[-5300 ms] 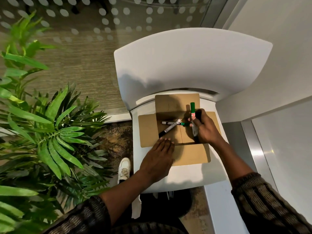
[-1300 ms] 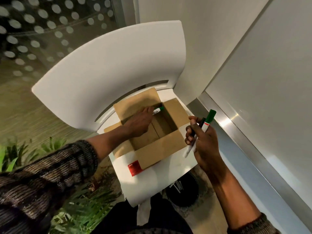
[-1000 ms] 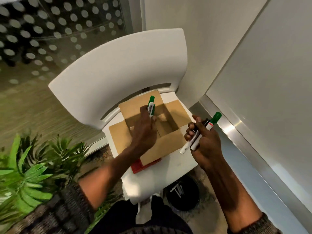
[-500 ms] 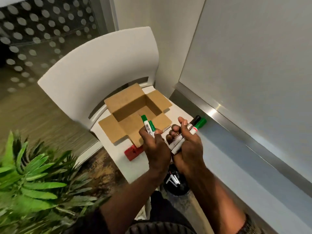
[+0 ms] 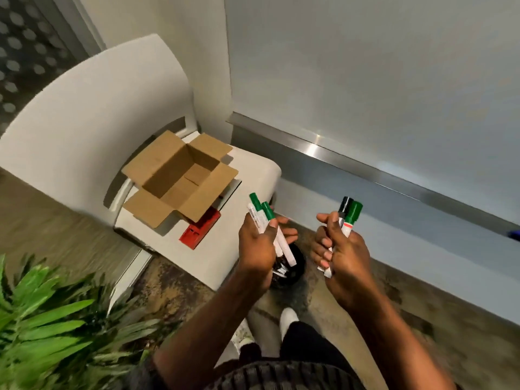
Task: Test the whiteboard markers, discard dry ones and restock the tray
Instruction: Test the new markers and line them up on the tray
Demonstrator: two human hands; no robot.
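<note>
Green-capped markers, L hand; black/green-capped pair, R hand.

We see two white markers with green caps gripped in the left hand, caps up and tilted left. The right hand grips a black-capped marker and a green-capped marker, side by side, touching.

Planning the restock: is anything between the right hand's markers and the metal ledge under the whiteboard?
Nothing visible does. The right hand holds its markers in open air, with only wall between them and the metal ledge.
</note>
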